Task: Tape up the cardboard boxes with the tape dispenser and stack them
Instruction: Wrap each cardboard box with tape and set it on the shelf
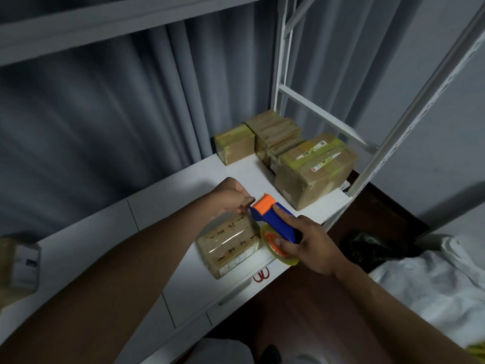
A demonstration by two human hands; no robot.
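Lying flat on the white shelf (99,248) near its front edge, a cardboard box (231,248) with dark handwriting and glossy clear tape across its top is sitting just below both hands. Directly above its far end, the tape dispenser (275,219), blue-bodied with an orange head and a roll of clear tape (278,248) on an orange hub, is being held by the right hand (309,245): the fingers are curling around the handle and roll, with the index finger lying straight along the top of the blue body. The left hand (231,199) is reaching in from the left with its fingers bunched together at the serrated orange head, apparently pinching the tape end there, though the tape itself is too clear to make out. Farther back on the shelf, by the right upright of the white metal rack (282,74), several taped boxes are standing close together: a large one (312,172) with printed labels nearest, a taller pile (278,135) behind it, and a smaller box (235,147) to the left. Another box (15,266) is showing blurred at the far left edge. Grey curtains (105,114) are hanging behind the rack, and a white bag (430,279) is sitting on the dark floor at lower right.
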